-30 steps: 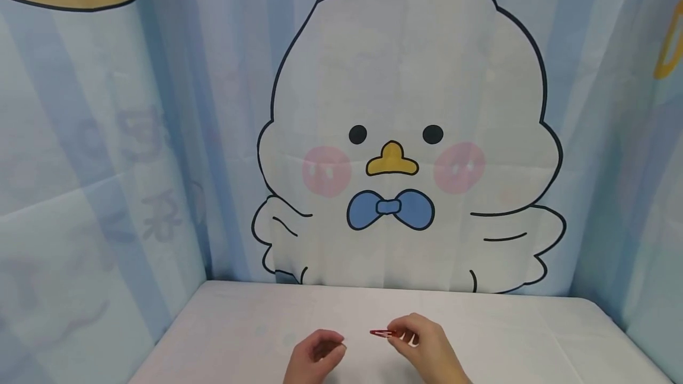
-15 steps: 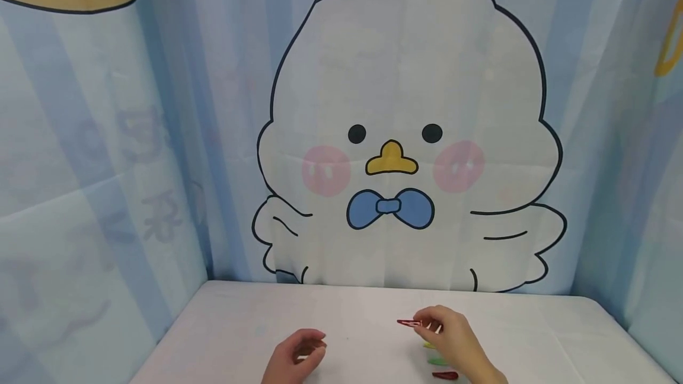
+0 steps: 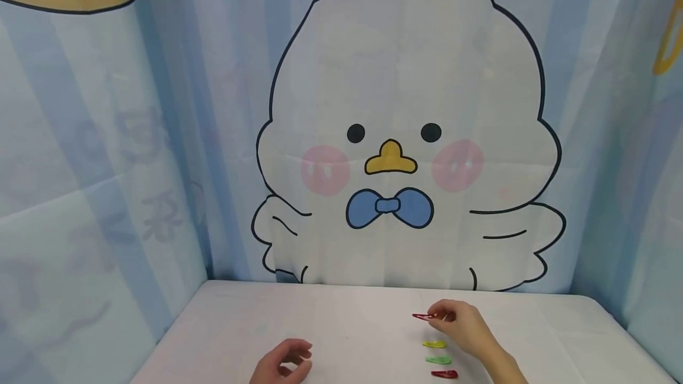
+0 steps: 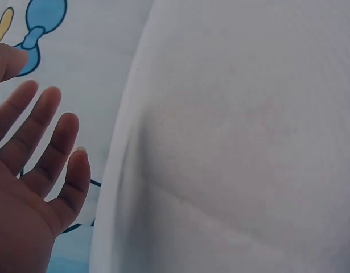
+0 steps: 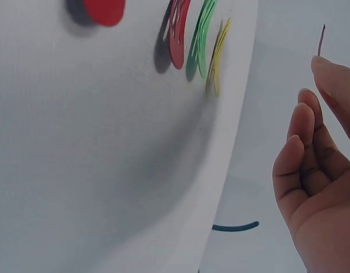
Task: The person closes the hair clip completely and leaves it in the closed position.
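My right hand pinches a red snap hair clip between thumb and fingertips, raised over the far part of the table; in the right wrist view this clip appears edge-on as a thin line. Just nearer than that hand lie a yellow hair clip, a green hair clip and another red hair clip, one behind the other in a column. My left hand hovers at the front left, holding nothing; its fingers are spread and loosely bent in the left wrist view.
A white cloth covers the table. Behind it hangs a curtain printed with a large white bird in a blue bow tie. Part of a rounded red thing shows at the top edge of the right wrist view.
My right hand has moved right and farther back with the red hair clip, uncovering the yellow, green and red hair clips on the table. My left hand has drifted left and nearer.
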The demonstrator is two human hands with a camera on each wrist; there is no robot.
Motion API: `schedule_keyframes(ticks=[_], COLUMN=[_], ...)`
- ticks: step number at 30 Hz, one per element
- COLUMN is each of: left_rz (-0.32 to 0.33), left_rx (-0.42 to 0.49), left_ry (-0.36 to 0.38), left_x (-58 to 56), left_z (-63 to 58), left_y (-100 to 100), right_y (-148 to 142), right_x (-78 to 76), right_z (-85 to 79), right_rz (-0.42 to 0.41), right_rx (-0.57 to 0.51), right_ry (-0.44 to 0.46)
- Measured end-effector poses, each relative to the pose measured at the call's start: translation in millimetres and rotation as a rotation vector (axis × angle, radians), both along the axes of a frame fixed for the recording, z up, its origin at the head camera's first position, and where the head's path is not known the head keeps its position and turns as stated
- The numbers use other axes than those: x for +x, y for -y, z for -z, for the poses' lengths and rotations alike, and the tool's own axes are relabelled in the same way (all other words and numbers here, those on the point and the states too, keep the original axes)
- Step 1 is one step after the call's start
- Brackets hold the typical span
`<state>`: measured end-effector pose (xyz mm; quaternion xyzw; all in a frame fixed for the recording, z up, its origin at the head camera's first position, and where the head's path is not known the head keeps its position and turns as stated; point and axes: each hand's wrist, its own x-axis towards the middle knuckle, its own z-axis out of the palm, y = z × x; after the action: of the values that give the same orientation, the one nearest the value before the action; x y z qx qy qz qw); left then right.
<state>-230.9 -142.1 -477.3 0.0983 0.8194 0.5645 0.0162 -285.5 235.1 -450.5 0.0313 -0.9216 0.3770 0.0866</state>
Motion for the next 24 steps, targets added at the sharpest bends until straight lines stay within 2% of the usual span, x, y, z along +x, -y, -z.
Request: schedule_keyframes(ticks=[9, 20, 24], left_rz=[0.009, -0.004, -0.039], left_rx=[-0.046, -0.193, -0.237], left_ry=[0.031, -0.031, -0.077], left_x=[2.8, 1.9, 5.3], left_z=[2.3, -1.5, -1.4], left_y=[9, 17, 17], right_y=[-11, -14, -15], right_x=[-9.8, -14.1, -15.1], right_z=[14.0, 22.8, 25.5], right_rz=[-0.001, -0.023, -0.041], right_rx=[0.018, 0.042, 0.062], right_ry=[0.1, 0.176, 0.174])
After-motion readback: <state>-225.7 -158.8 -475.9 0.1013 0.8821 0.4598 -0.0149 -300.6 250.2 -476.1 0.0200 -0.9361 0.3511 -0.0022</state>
